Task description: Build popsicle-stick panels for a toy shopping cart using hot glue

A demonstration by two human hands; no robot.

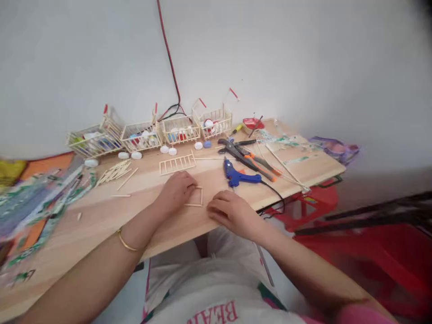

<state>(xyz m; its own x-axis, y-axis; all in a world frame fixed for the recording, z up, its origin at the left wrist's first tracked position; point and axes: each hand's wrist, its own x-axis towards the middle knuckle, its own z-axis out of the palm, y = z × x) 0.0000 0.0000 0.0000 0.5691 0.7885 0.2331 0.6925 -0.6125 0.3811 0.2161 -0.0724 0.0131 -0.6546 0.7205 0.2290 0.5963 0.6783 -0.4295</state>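
Note:
My left hand [178, 191] covers the left part of a small rectangular frame of thin wooden sticks [201, 197] lying flat on the table. Its fingers are closed at the frame, and the fingertips are partly hidden. Just right of the frame rests my right hand [231, 210], fingers loosely bent and slightly apart, with nothing visible in them. Beyond my hands lies a ladder-like stick panel [177, 165]. A blue hot glue gun [240, 175] lies on its side past my right hand.
Several stick-built toy carts [180, 129] with white wheels line the wall. Loose sticks [114, 172] and plastic packaging [40, 202] lie left. Pliers [241, 155], orange-handled cutters [261, 165] and a red dish [253, 123] lie right. Red stools [357, 261] stand beyond the table's right edge.

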